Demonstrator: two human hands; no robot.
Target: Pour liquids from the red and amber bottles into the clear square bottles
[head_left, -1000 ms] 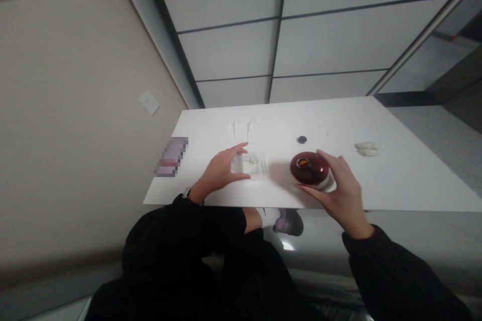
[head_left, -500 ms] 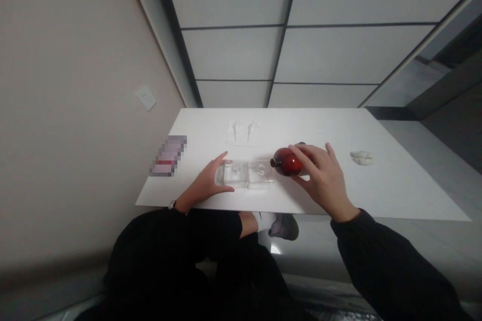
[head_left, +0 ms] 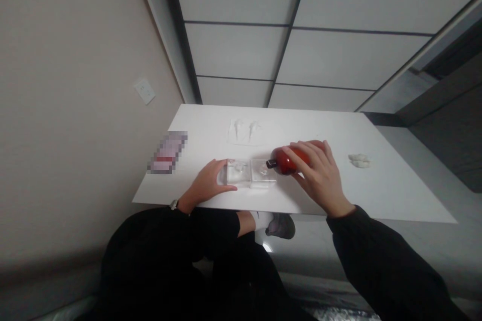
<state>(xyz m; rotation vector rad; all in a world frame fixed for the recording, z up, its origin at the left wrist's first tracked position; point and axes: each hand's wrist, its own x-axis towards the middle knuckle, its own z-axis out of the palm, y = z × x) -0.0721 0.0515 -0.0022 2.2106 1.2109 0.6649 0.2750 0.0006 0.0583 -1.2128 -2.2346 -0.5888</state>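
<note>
My right hand is wrapped round a glossy red bottle with a dark, narrow neck. The bottle lies nearly on its side, its neck pointing left over the right part of a clear two-compartment container. Thumb and fingers of my left hand grip that container by its left end, near the front edge of the white table. Each compartment has a small round clear feature on top. I cannot make out any liquid at the bottle's mouth.
Behind the container, two small whitish nozzle-like pieces lie on a clear sheet. A crumpled white wad sits to the right. On the left lies a blurred pinkish object. A wall rises at the left, white panels behind.
The red bottle has tilted nearer to level, and its neck has come slightly left, further over the right compartment. My left hand keeps its hold on the container. The camera view has shifted a little.
</note>
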